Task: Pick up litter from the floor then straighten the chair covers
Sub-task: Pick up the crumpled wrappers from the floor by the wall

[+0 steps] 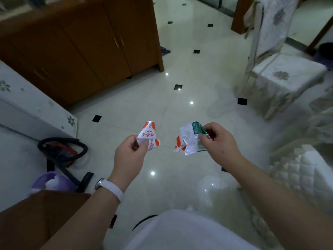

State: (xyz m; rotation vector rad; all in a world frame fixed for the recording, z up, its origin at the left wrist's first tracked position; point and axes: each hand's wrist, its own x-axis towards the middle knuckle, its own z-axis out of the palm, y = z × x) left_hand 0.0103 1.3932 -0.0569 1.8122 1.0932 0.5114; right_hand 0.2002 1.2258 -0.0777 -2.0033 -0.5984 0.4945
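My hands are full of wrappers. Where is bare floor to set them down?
Bare tiles lie straight ahead, between the wooden cabinet and the covered chair. Lower left is crowded: a vacuum hose and a purple bin. More covered seats line the right edge.

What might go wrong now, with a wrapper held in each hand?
1. The left hand pinches the orange and white wrapper and the right hand pinches the green and white wrapper with fingertips only, so either may slip back onto the floor.
2. Both hands are occupied, so the chair cover probably cannot be straightened until the litter is put down.
3. The black hose lying at the left might catch a foot.
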